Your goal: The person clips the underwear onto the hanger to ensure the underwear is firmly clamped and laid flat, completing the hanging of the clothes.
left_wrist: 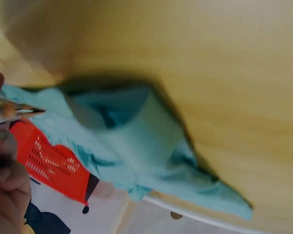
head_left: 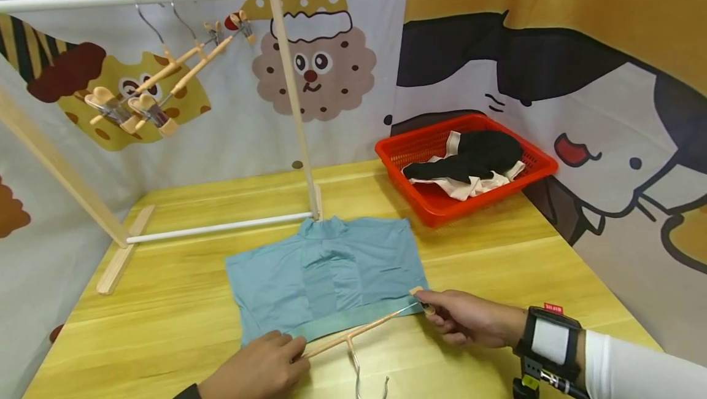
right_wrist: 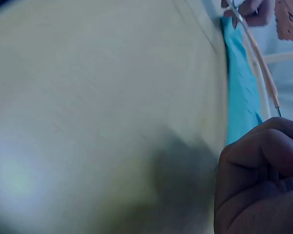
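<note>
A teal garment (head_left: 326, 270) lies spread on the table, its wide band (head_left: 359, 317) along the edge nearest me. Across that band runs a wooden clip hanger (head_left: 364, 329), its metal hook pointing toward me. My left hand (head_left: 265, 365) grips the hanger's left end, where the fingers hide the clip in the head view. At the other end, my right hand (head_left: 464, 316) pinches the clip (head_left: 415, 291) right beside the band's right corner. In the left wrist view the band (left_wrist: 146, 131) gapes in a loop, and a clip (left_wrist: 7, 111) shows between fingers.
A wooden rack (head_left: 287, 80) with white rods stands at the back left, with two clip hangers (head_left: 182, 73) on its top rod. At the back right sits a red basket (head_left: 436, 212) holding black and white cloth (head_left: 469, 159). A patterned curtain hangs behind the table (head_left: 182, 301).
</note>
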The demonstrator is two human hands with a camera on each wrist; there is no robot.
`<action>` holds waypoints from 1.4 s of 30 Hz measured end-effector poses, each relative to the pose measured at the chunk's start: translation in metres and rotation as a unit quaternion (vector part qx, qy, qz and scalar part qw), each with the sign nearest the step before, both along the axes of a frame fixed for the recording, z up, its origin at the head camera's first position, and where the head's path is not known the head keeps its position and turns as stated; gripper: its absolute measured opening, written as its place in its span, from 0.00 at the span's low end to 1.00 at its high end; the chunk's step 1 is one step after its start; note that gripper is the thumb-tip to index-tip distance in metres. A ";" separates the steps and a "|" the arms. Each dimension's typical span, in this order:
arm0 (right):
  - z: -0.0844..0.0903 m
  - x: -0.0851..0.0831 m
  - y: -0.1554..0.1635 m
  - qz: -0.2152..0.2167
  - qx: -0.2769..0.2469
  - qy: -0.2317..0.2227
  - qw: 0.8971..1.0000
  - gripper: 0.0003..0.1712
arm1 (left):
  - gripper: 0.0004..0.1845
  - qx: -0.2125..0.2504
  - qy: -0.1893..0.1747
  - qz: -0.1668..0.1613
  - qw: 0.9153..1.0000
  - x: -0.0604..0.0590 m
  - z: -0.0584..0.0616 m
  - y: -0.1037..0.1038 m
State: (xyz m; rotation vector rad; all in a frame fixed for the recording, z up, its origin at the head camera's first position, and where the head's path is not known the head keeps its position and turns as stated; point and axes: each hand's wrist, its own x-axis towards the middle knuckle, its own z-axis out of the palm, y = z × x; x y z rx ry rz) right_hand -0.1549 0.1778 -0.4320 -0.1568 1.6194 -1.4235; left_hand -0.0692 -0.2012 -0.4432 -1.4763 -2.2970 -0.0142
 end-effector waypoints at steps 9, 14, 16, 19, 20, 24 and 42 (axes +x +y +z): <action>-0.013 0.018 0.005 0.008 -0.004 -0.019 1.000 0.31 | 0.07 -0.055 -0.123 0.010 0.991 0.001 -0.009 0.003; -0.016 0.016 0.007 0.002 0.010 0.003 1.000 0.32 | 0.10 -0.026 -0.167 0.055 0.984 -0.015 0.027 0.025; -0.016 0.014 0.007 0.001 0.014 0.014 1.000 0.32 | 0.09 -0.013 -0.160 0.073 0.984 -0.030 0.042 0.042; -0.015 0.010 0.006 0.000 0.014 0.019 1.000 0.33 | 0.09 -0.024 -0.169 0.084 0.982 -0.063 0.052 0.073; -0.014 0.010 0.006 0.000 0.012 0.018 1.000 0.33 | 0.10 -0.030 -0.172 0.085 0.981 -0.074 0.052 0.085; -0.015 0.012 0.008 0.007 -0.003 0.010 1.000 0.32 | 0.16 -0.067 -0.217 0.078 0.971 -0.114 0.042 0.132; -0.027 0.024 0.003 0.020 -0.061 0.002 0.998 0.28 | 0.14 -0.078 -0.360 -0.006 0.930 -0.161 0.011 0.190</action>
